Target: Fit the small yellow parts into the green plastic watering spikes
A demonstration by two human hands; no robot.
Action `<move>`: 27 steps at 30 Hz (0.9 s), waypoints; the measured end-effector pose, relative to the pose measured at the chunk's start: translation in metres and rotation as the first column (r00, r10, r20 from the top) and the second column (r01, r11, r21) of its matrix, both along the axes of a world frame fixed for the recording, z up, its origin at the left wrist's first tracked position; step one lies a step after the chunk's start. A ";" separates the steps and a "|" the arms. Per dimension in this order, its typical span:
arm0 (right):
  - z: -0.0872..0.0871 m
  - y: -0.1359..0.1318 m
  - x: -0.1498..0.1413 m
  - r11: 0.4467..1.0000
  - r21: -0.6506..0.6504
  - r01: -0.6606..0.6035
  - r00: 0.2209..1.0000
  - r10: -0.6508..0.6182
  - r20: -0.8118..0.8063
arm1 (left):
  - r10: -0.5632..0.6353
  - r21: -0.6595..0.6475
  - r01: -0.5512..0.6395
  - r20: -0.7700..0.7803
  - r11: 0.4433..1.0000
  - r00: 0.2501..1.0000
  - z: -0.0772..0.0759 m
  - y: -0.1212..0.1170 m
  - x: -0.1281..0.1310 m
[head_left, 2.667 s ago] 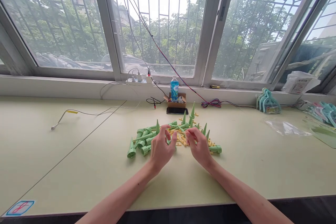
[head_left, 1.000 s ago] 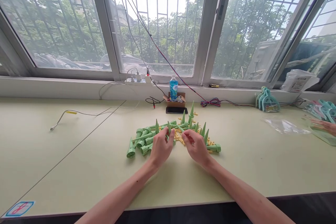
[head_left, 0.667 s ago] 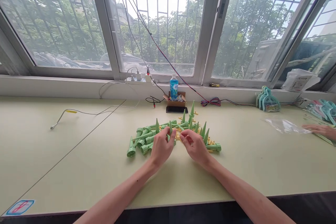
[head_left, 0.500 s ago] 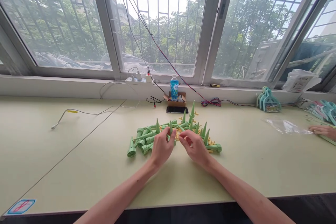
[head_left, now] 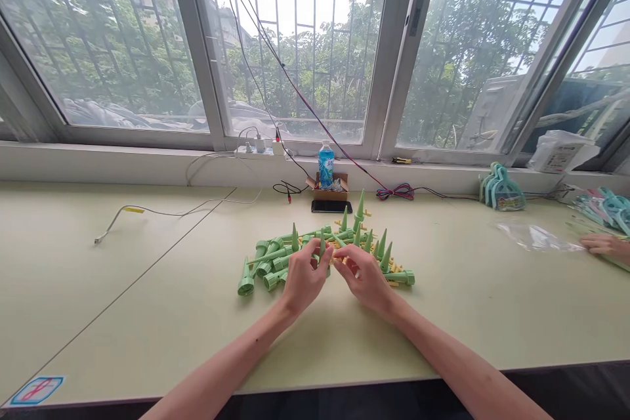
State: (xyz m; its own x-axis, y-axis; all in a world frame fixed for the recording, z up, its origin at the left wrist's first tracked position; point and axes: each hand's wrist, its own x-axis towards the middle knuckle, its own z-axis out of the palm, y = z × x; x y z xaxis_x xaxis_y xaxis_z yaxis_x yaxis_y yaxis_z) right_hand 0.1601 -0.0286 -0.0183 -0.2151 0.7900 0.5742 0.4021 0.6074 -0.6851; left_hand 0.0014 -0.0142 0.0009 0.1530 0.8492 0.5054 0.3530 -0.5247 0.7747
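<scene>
My left hand [head_left: 306, 275] is closed around a green plant watering spike [head_left: 322, 241], its pointed tip sticking up above the fingers. Close beside it, my right hand [head_left: 363, 275] pinches a small yellow valve piece [head_left: 333, 258] at the spike's side; the fingers hide most of it. Around both hands spreads a pile of similar green spikes [head_left: 272, 256], some lying flat and others standing point up. Small yellow valves [head_left: 396, 268] lie among the spikes on the right of the pile.
Behind the pile are a black phone [head_left: 331, 207], a small cardboard box [head_left: 331, 195] and a blue bottle [head_left: 325, 167]. A white cable [head_left: 162, 211] runs along the left tabletop. At the right are a plastic bag [head_left: 534, 236], teal hangers [head_left: 503, 190] and another person's hand [head_left: 606, 246].
My right hand's fingertips have come slightly closer to the spike in my left hand, which has shifted a little. The other person's hand has moved slightly.
</scene>
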 end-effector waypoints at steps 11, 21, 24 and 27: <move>0.001 -0.001 0.000 1.000 0.000 -0.013 1.000 0.013 -0.011 | -0.003 -0.024 0.003 0.001 1.000 1.000 -0.001 0.001 0.000; -0.004 0.003 0.000 1.000 -0.009 0.012 1.000 -0.012 -0.014 | -0.038 -0.007 0.038 -0.013 0.999 0.999 -0.002 0.002 -0.001; -0.004 0.004 0.000 0.999 0.002 0.041 0.999 -0.041 0.016 | -0.045 -0.005 0.045 -0.029 0.999 0.999 -0.003 0.002 -0.001; -0.004 0.005 0.000 0.997 0.011 0.072 0.997 -0.072 0.041 | -0.050 -0.007 0.049 -0.031 0.999 0.998 -0.004 0.002 0.000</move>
